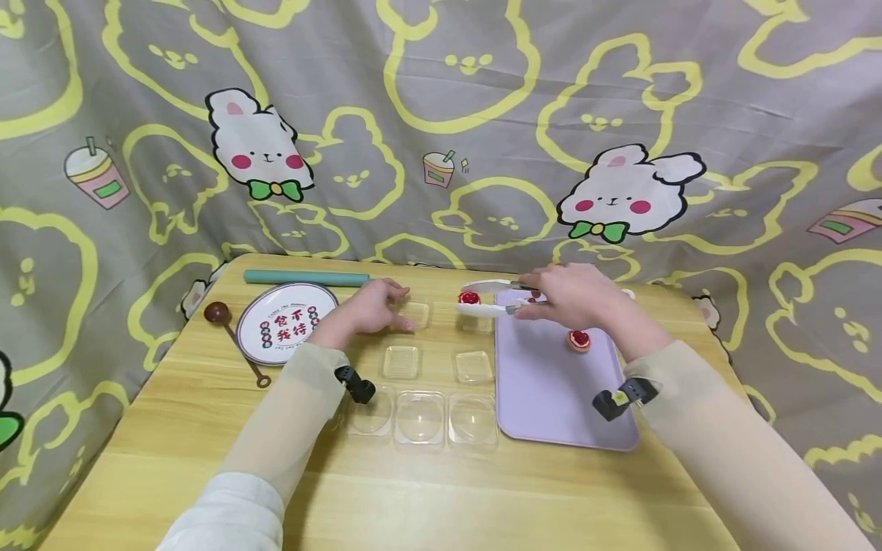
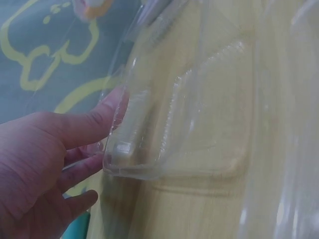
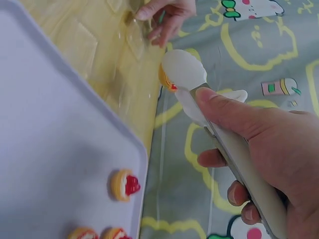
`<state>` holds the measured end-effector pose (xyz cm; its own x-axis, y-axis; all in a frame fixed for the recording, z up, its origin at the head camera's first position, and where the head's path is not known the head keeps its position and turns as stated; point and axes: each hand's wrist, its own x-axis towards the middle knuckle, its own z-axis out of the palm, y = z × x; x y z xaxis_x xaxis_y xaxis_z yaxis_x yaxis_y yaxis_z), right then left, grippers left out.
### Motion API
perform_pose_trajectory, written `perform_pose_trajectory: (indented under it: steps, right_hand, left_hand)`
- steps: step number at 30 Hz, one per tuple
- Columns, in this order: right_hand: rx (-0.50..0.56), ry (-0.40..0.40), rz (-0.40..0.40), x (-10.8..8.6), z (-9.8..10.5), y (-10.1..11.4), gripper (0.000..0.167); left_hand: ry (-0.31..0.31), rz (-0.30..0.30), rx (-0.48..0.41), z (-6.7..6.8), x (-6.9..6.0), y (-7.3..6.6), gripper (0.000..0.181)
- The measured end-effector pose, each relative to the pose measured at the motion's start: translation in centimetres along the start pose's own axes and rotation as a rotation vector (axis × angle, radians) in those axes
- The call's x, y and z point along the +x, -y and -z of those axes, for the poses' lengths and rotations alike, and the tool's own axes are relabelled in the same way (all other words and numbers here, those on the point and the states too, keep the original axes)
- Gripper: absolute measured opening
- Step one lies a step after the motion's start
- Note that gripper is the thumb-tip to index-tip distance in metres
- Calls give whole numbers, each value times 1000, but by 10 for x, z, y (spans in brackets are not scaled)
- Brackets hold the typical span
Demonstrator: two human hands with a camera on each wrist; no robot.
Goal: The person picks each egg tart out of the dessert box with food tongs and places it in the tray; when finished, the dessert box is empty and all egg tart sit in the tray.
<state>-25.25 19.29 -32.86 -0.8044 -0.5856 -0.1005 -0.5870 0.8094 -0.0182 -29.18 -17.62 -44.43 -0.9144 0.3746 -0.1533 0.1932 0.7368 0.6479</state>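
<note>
My right hand (image 1: 575,295) grips a pair of tongs (image 3: 244,174) with white, spoon-like ends. Between those ends is a small tart (image 1: 470,298) with a red topping, above the table and left of the lilac tray (image 1: 551,398); in the right wrist view the tongs hide most of it. At the back of the table, my left hand (image 1: 372,310) pinches the edge of a clear plastic box (image 2: 214,154) between thumb and fingers. Another clear box (image 1: 475,323) lies under the tongs. On the tray sits a similar tart (image 1: 579,340), with others near its back end.
Several clear boxes (image 1: 420,417) stand in rows left of the tray. At the left are an oval plate (image 1: 251,329) with red lettering, a brown long-handled ladle (image 1: 237,344) and a teal roll (image 1: 303,277). A patterned curtain (image 1: 386,176) hangs behind the table.
</note>
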Motion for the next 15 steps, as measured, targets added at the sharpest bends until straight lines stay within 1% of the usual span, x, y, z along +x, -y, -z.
perform_pose_trajectory:
  steps: [5,10,15]
  right_hand:
    - [1,-9,-25,-22,1,-13,76]
    - [13,-21,-38,-44,-1,-25,79]
    - [18,-30,-55,-65,-7,-35,70]
  left_hand:
    - [2,14,-7,1,0,1,84]
    - [3,-2,-10,0,1,2,85]
    - [2,-11,-13,-1,3,0,85]
